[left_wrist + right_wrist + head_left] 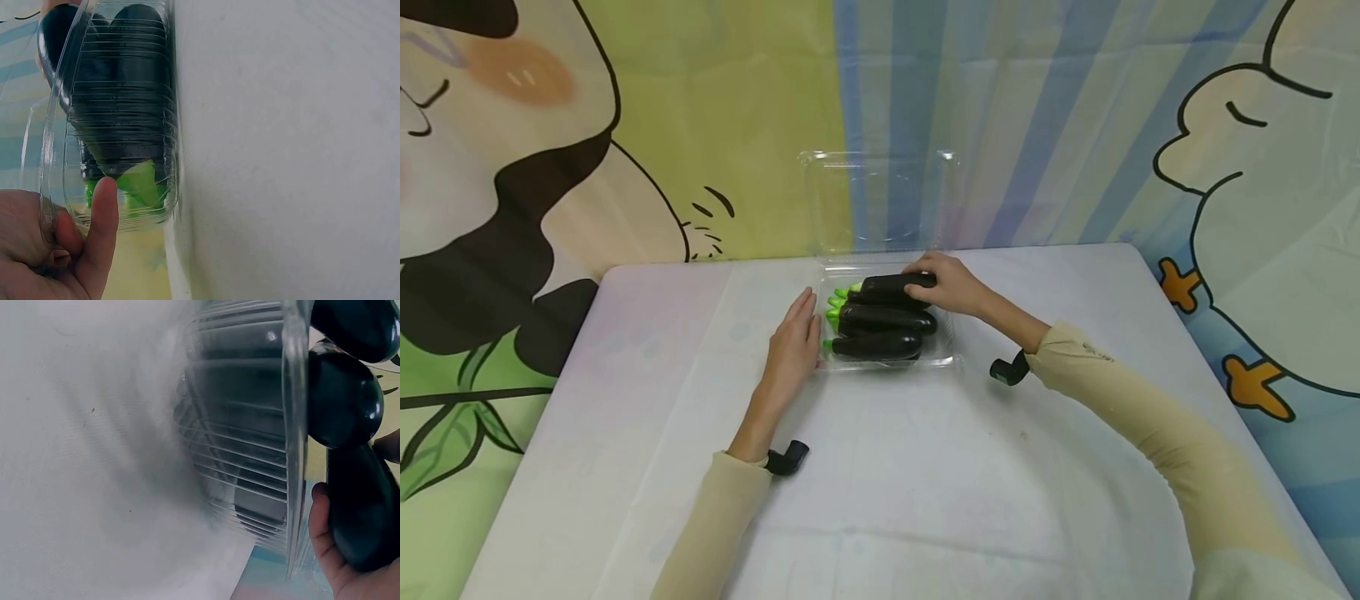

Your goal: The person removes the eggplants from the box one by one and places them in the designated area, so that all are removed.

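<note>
A clear plastic box [953,357] on the table holds several dark eggplants [887,318], their green stem ends toward the left. At the back of the pile, my right hand [957,286] grips the blunt end of the uppermost eggplant [887,284] between thumb and fingers. The right wrist view shows this eggplant [359,506] above the box's rim, in the curl of my hand [344,569]. My left hand [790,343] touches the box's left side with its fingers mostly straight; up close, one finger [103,231] lies near the clear wall by the green stems.
The box's clear lid [880,204] stands raised at the back, against a patterned cloth backdrop [760,125]. A white cloth covers the table [925,483], whose back edge runs just behind the box. Each wrist carries a small black camera [1010,367].
</note>
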Tool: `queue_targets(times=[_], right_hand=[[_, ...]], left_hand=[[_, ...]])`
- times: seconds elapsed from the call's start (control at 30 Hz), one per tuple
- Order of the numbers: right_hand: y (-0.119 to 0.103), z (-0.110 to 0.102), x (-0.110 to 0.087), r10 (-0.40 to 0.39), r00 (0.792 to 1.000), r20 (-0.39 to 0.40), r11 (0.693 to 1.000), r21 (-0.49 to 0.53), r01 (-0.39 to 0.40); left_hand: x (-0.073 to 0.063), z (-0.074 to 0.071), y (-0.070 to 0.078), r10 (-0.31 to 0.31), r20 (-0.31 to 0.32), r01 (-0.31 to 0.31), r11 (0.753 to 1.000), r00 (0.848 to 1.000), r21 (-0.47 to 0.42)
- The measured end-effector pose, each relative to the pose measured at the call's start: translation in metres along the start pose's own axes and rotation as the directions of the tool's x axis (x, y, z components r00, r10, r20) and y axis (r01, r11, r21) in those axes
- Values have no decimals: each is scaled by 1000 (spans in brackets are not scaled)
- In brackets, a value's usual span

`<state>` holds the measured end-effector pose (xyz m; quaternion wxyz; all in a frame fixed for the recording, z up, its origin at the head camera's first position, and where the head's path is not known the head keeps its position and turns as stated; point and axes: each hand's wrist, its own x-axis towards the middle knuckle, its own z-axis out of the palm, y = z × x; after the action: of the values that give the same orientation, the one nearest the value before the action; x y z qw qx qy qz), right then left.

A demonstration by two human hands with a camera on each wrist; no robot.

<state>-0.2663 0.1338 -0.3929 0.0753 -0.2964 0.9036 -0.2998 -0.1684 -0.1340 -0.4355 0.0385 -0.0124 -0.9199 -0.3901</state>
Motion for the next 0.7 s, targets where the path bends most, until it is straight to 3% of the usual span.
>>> queue_targets(times=[0.37, 0.7], right_hand=[[-11, -12, -15, 165, 984, -74, 983, 99, -157], [-15, -16, -32, 243, 965, -98, 958, 178, -223]], left_hand=[[0, 0, 0, -5, 2, 5, 1000, 1000, 2], [-1, 0, 2, -19, 10, 19, 1000, 1000, -10]])
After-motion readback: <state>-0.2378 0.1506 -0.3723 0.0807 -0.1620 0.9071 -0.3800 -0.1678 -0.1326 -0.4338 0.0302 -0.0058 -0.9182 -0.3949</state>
